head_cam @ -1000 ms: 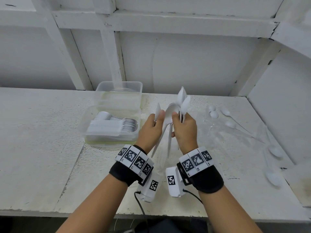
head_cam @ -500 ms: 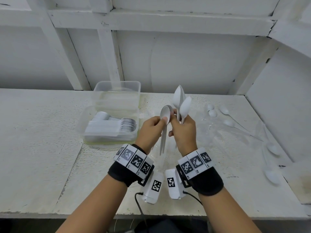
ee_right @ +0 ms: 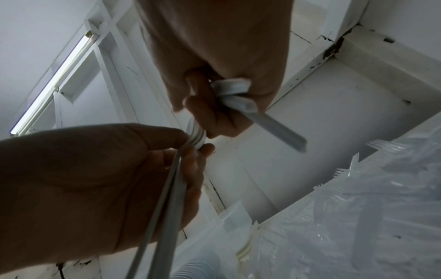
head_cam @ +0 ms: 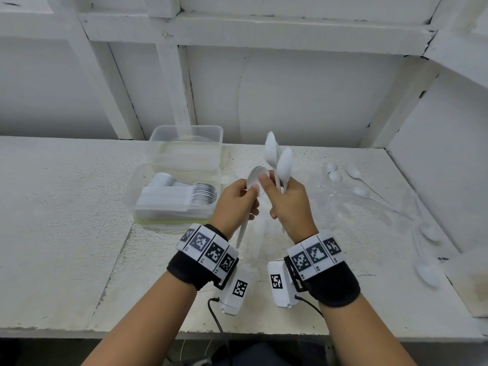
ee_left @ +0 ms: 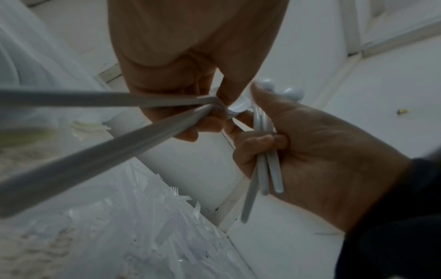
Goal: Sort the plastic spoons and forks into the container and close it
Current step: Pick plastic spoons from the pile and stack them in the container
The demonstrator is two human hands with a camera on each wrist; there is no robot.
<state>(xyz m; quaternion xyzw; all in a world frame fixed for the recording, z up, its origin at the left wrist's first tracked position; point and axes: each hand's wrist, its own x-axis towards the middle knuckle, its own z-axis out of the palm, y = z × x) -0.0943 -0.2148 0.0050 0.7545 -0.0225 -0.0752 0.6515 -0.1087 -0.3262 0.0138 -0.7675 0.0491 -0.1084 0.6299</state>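
Note:
Both hands are raised over the middle of the table. My left hand [head_cam: 252,196] pinches a small nested stack of white plastic spoons [head_cam: 254,180], bowls up, handles [ee_left: 95,156] pointing down toward me. My right hand [head_cam: 274,194] grips a few more white spoons [head_cam: 284,165] upright by their handles [ee_left: 264,169], and its thumb touches the left stack's bowl. To the left stands a clear open container [head_cam: 129,196] with a neat row of white spoons [head_cam: 184,192] lying in it. Clear plastic forks [ee_right: 358,188] lie heaped on the table beneath my hands.
A second clear tub [head_cam: 184,143] stands empty behind the filled one. Loose white spoons [head_cam: 361,191] lie scattered toward the right wall, some [head_cam: 427,274] near the front right. White walls and beams close off the back and right side.
The spoons in my left hand, fanned apart a second ago, now sit together as one nested stack. My right thumb has come onto its bowl. Both hands stay over the same spot.

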